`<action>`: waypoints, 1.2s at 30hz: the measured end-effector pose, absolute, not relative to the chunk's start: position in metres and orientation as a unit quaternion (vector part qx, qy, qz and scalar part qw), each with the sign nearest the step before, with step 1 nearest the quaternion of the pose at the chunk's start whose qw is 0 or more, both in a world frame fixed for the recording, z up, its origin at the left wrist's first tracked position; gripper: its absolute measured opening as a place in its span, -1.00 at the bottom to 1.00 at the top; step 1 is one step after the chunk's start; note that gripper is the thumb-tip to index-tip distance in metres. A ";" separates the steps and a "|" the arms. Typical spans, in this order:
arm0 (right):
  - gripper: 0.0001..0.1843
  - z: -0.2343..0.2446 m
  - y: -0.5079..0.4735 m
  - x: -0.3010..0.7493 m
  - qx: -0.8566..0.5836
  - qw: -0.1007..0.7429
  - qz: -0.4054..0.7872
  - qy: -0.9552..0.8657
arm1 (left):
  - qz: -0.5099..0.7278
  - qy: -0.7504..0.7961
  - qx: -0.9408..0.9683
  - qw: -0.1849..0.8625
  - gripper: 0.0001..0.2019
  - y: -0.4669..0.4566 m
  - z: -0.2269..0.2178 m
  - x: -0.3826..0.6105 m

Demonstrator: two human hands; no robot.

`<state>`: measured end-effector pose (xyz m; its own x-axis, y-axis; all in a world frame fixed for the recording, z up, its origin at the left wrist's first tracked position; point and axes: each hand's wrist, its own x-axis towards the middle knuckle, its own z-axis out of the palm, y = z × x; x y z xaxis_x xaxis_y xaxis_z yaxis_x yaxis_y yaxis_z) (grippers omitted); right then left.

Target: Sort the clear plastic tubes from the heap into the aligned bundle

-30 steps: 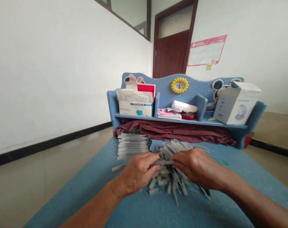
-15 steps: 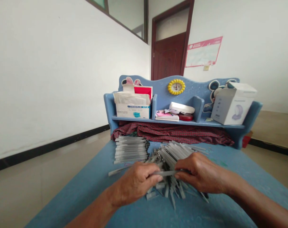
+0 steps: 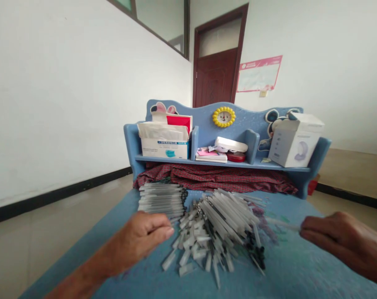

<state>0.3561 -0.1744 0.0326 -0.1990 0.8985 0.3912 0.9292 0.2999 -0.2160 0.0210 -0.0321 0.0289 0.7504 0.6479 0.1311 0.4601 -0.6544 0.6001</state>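
Note:
My right hand [image 3: 340, 238], off to the right above the table, is closed around one end of a translucent pen barrel [image 3: 283, 224], which is smeared by motion and points left. On the left, my left hand [image 3: 144, 234] has its thumb pressed against the bent fingers; whatever is in the pinch is hidden. Between the hands lies a loose heap of whitish pen barrels [image 3: 227, 214], with short translucent pen caps [image 3: 191, 245] in front and black pen parts [image 3: 256, 251] at its right. Behind my left hand, a neat row of pens [image 3: 160, 199] lies side by side, dark ends facing right.
The blue table [image 3: 151, 280] backs onto a blue shelf [image 3: 219, 161]. It carries a mask box [image 3: 165, 148], papers [image 3: 210, 157], a red round tin [image 3: 236, 157] and a white carton [image 3: 295, 141]. A checked cloth [image 3: 213, 176] is bunched beneath.
My hands have moved apart from the pen barrel they both gripped over the heap. The right went far right with a pen barrel; the left moved left. The view shifted slightly.

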 end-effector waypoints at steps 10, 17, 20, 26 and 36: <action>-0.67 0.017 -0.099 0.322 -0.734 0.148 -0.060 -0.660 | 0.187 0.358 0.912 0.071 -0.78 -0.016 -0.007 0.049; -0.65 0.017 -0.058 0.293 -0.769 0.055 -0.091 -0.630 | 0.182 0.379 0.906 0.047 -0.83 -0.017 -0.017 0.041; -0.65 0.016 -0.054 0.288 -0.767 0.047 -0.093 -0.633 | 0.175 0.370 0.910 0.059 -0.84 -0.019 -0.020 0.041; -0.60 0.007 -0.057 0.292 -0.763 0.030 -0.107 -0.636 | 0.179 0.400 0.898 0.029 -0.76 -0.013 -0.018 0.032; -0.59 -0.003 -0.057 0.312 -0.774 0.044 -0.070 -0.628 | 0.062 0.525 0.846 -0.063 -0.87 0.008 -0.014 0.008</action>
<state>0.3124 -0.0570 -0.0028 0.2019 0.9658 0.1627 0.9780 -0.2078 0.0193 0.0083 0.0078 -0.0141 0.4410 0.8810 0.1714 0.8967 -0.4406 -0.0422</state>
